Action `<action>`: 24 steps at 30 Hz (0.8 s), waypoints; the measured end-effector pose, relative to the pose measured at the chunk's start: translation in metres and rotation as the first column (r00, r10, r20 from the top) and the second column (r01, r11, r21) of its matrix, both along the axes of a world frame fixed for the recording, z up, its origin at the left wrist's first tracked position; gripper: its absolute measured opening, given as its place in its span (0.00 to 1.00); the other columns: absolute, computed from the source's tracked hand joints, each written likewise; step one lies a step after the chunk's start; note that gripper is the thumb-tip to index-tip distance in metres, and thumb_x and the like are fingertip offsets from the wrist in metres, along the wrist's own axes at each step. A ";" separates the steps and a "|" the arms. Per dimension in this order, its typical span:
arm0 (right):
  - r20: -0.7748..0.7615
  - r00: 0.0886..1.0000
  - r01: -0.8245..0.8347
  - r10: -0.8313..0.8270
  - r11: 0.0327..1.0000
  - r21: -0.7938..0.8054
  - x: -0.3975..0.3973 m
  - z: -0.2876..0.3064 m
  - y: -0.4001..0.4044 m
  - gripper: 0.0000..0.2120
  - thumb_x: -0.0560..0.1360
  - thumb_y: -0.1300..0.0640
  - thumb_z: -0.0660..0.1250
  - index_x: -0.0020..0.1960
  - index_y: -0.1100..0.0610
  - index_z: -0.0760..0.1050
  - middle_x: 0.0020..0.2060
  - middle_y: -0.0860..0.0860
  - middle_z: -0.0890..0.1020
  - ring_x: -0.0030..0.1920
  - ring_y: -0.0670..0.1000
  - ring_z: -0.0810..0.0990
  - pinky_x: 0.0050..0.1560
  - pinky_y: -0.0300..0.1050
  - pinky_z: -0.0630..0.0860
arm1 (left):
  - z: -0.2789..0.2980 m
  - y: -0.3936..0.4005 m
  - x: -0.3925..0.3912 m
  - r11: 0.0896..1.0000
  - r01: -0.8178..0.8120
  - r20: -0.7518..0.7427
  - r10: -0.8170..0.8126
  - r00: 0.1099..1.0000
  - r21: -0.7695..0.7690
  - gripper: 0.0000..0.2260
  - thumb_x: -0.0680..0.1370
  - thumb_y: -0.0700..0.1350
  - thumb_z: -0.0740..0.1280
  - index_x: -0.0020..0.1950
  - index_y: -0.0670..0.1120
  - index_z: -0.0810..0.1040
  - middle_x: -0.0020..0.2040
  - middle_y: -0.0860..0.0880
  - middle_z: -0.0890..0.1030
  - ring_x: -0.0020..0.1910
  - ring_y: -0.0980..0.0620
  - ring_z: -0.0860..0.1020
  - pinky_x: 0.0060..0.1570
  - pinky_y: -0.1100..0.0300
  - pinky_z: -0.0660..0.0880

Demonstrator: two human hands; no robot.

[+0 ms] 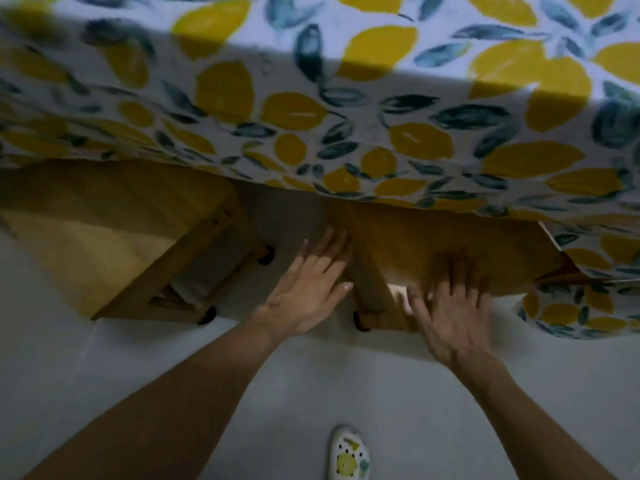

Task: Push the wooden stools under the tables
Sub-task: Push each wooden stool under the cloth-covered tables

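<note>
Two stools: right stool (433, 251) rigid, probably slides easily; your left hand (308, 292) and right hand (450, 323), fingers spread and gripping nothing, press its near edge.

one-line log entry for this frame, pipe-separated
phase: pushing | left hand: open, on right stool | right hand: open, blurred, on same stool | left stool: partly under tablecloth

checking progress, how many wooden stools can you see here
2: one wooden stool at left, partly under the tablecloth; another at right by both hands. More may be hidden under the cloth.
</note>
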State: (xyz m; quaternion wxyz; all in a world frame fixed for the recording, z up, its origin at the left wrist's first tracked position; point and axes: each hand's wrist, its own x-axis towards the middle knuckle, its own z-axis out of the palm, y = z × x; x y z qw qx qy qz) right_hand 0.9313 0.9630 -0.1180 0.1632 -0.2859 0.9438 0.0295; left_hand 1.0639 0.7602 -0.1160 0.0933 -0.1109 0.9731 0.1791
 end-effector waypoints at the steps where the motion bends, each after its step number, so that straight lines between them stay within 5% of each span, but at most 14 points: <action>1: -0.017 1.000 -0.026 0.025 0.998 -0.053 0.022 0.000 -0.015 0.40 0.75 0.32 0.35 0.72 0.59 0.61 0.75 0.63 0.59 0.75 0.63 0.57 0.76 0.62 0.43 | 0.000 -0.017 0.019 0.999 -0.026 -0.012 0.026 1.000 -0.033 0.26 0.81 0.57 0.46 0.77 0.48 0.51 0.79 0.49 0.45 0.76 0.51 0.35 0.75 0.46 0.39; 3: -0.037 0.999 -0.036 0.030 0.982 -0.188 0.072 -0.003 -0.050 0.38 0.77 0.34 0.41 0.73 0.60 0.61 0.75 0.61 0.61 0.76 0.61 0.55 0.76 0.57 0.42 | 0.005 -0.058 0.062 0.994 -0.073 -0.029 0.071 0.997 -0.081 0.25 0.82 0.56 0.46 0.77 0.49 0.53 0.79 0.49 0.46 0.76 0.51 0.35 0.73 0.48 0.36; 7: 0.050 0.998 -0.025 0.041 0.954 -0.299 0.184 -0.016 -0.133 0.41 0.75 0.31 0.41 0.79 0.55 0.44 0.79 0.54 0.43 0.78 0.54 0.37 0.76 0.50 0.34 | 0.014 -0.157 0.162 0.984 -0.151 -0.029 0.149 0.988 -0.099 0.26 0.81 0.57 0.44 0.77 0.49 0.53 0.79 0.49 0.52 0.76 0.51 0.39 0.74 0.46 0.41; 14: 0.053 0.973 -0.182 0.225 0.886 -0.426 0.328 -0.019 -0.301 0.39 0.76 0.37 0.55 0.78 0.58 0.52 0.78 0.55 0.53 0.79 0.56 0.47 0.76 0.57 0.45 | 0.013 -0.319 0.305 0.952 -0.270 0.088 0.284 0.955 -0.145 0.32 0.77 0.62 0.42 0.78 0.50 0.44 0.78 0.48 0.42 0.76 0.47 0.36 0.73 0.40 0.41; 24: -0.122 0.949 -0.310 0.291 0.933 -0.183 0.350 -0.043 -0.403 0.41 0.77 0.33 0.51 0.78 0.61 0.50 0.78 0.60 0.52 0.78 0.60 0.46 0.76 0.61 0.45 | -0.028 -0.404 0.302 0.977 0.002 0.199 0.042 0.979 -0.215 0.36 0.72 0.73 0.43 0.74 0.60 0.31 0.76 0.46 0.32 0.74 0.45 0.31 0.72 0.39 0.35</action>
